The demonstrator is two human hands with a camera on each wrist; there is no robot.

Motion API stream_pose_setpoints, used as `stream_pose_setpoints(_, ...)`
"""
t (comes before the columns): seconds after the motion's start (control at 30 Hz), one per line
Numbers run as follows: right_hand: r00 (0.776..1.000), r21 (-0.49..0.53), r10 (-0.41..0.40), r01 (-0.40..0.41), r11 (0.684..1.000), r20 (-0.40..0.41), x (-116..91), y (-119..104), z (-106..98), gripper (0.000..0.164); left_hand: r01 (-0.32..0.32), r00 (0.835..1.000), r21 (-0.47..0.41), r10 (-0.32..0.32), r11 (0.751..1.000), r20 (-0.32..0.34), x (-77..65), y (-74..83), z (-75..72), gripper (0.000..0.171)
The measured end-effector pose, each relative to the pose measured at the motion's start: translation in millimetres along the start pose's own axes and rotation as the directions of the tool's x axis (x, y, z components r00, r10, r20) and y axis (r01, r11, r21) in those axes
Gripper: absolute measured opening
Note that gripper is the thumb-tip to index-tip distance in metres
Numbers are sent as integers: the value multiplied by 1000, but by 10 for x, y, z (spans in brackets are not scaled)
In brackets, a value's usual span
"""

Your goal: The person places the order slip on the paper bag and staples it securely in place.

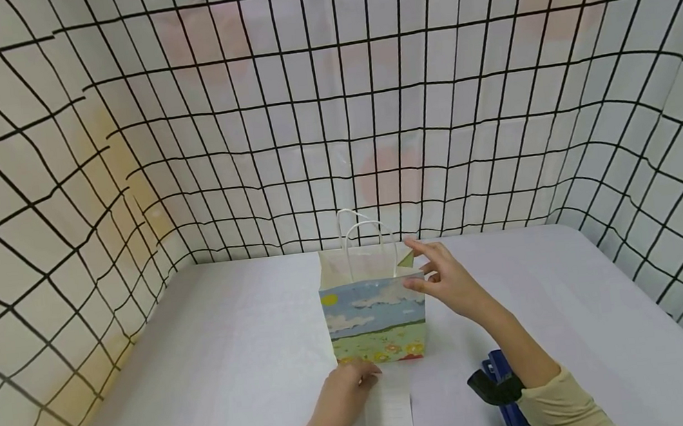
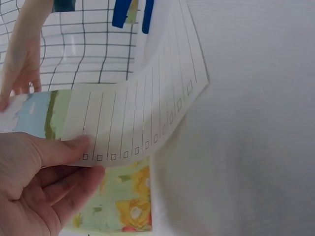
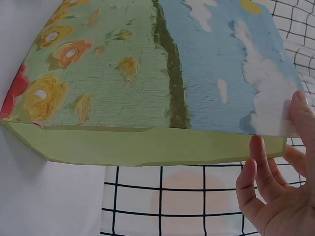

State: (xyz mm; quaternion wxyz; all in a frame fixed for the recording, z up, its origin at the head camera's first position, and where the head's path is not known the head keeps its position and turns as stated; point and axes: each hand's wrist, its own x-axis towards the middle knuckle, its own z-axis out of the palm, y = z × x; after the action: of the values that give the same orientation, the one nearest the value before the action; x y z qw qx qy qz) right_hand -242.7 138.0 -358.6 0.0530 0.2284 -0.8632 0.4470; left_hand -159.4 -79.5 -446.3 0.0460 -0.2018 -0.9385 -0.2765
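Right hand (image 1: 447,279) holds bag (image 1: 374,317) by edge, table (image 1: 237,349) either side

Head cam above left hand (image 1: 349,389) and right hand (image 1: 447,282), facing forward-down. Wrist cams close-in, both share paper bag (image 1: 374,320).

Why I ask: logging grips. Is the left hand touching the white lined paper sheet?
Touching: the left wrist view shows the left hand pinching the sheet, thumb on the printed face.
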Motion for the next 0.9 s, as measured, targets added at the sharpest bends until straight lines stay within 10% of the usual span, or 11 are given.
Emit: stream_pose_setpoints(0.9, 999, -41, -42, 41, 998, -8, 37, -28, -2, 41, -15, 984, -113, -5, 993, -176, 141, 74, -171, 5)
